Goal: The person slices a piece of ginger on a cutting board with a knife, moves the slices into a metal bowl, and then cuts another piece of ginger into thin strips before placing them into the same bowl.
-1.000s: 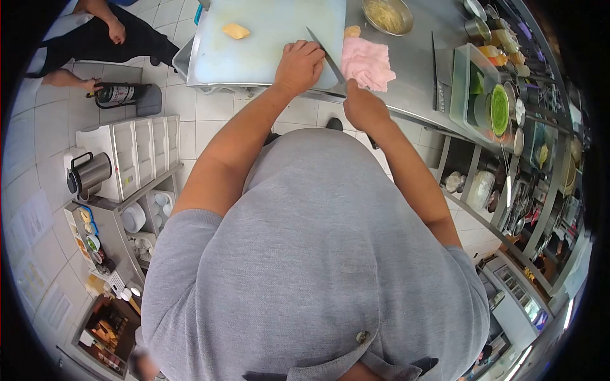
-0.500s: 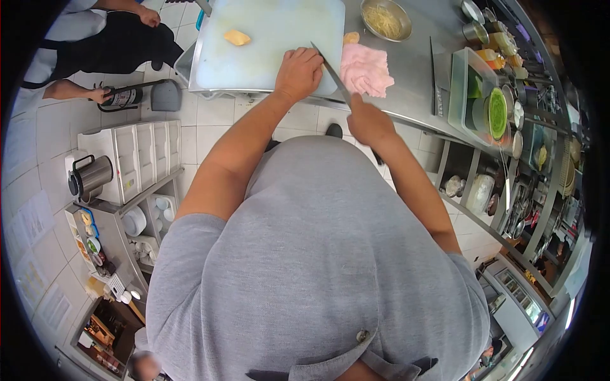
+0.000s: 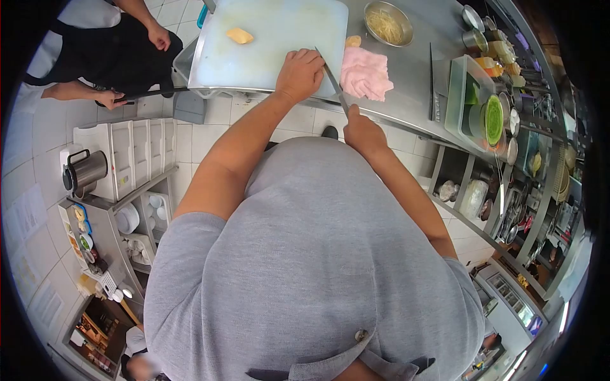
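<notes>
My right hand (image 3: 365, 132) is wrapped round the handle of a kitchen knife (image 3: 333, 80). Its long blade slants up and left across the near right edge of a white cutting board (image 3: 267, 60). My left hand (image 3: 300, 75) rests on the board beside the blade, fingers curled down; whatever lies beneath them is hidden. A yellowish cut chunk of food (image 3: 239, 35) lies farther left on the board. Just right of the board are a folded pink cloth (image 3: 366, 73) and a small tan piece (image 3: 353, 41).
A metal bowl (image 3: 387, 25) of pale yellow shreds stands on the steel counter (image 3: 416, 70). Farther right is a clear plastic tub (image 3: 456, 95) with green contents. On the left, a co-worker in a dark apron (image 3: 121, 51) grips a long handle near a grey dustpan (image 3: 189, 106).
The knife and my right hand have shifted slightly, while my left hand stays on the board. The co-worker's arms have moved, and the dustpan appears farther right and lower.
</notes>
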Available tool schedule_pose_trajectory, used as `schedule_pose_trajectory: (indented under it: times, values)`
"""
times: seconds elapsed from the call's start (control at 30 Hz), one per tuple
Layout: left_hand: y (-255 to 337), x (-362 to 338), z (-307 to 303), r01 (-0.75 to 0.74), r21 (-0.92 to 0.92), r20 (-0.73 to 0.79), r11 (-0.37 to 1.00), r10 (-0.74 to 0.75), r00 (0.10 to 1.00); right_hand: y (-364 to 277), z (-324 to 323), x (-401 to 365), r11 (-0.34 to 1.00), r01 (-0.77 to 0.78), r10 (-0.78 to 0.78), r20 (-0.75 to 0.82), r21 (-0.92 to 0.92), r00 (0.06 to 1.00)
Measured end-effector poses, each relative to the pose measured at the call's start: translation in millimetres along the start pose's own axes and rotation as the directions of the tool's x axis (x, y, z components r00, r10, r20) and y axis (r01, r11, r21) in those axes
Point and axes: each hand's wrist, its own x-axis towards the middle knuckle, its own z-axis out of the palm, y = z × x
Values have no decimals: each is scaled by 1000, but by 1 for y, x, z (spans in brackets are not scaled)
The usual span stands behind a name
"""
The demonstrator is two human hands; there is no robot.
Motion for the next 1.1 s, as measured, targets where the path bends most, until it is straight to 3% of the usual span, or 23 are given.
schedule_pose_trajectory:
  times: [0.1,0.17,0.23,0.3,0.43,0.57,0.77,0.83,1.03,1.1]
  values:
    - [-2,-1,1,-19,0,-21,1000,19,1000,1,10,25,1000,-5,6,-53,18,999]
    - [0,-1,-3,-5,4,11,1000,4,1000,-8,-15,24,994,106,-105,-88,11,991]
    - [2,2,-4,4,9,26,1000,-4,1000,-12,-35,12,994,107,-108,-66,-15,992]
    - [0,1,-3,25,-7,17,1000,-25,1000,-11,-38,-8,998,57,-57,7,-26,998]
    - [0,-1,-1,13,-27,5,1000,-13,1000,1,15,11,1000,-30,30,-23,8,999]
    - [-2,-2,0,8,-30,-11,1000,-8,1000,-8,-12,33,995,95,-94,-89,5,992]
    - [-4,0,0,23,-31,-10,999,-23,1000,-11,-21,4,996,78,-78,5,-45,997]
    - [-2,-4,1,17,-43,-8,999,-17,1000,-12,6,19,998,58,-56,-85,22,995]
    - [-5,1,2,11,-39,-50,999,-13,999,-8,-34,14,988,149,-150,-35,-36,988]
    - [-3,-2,-1,27,-40,-20,999,-28,999,-11,-21,0,999,48,-48,-7,-6,999]
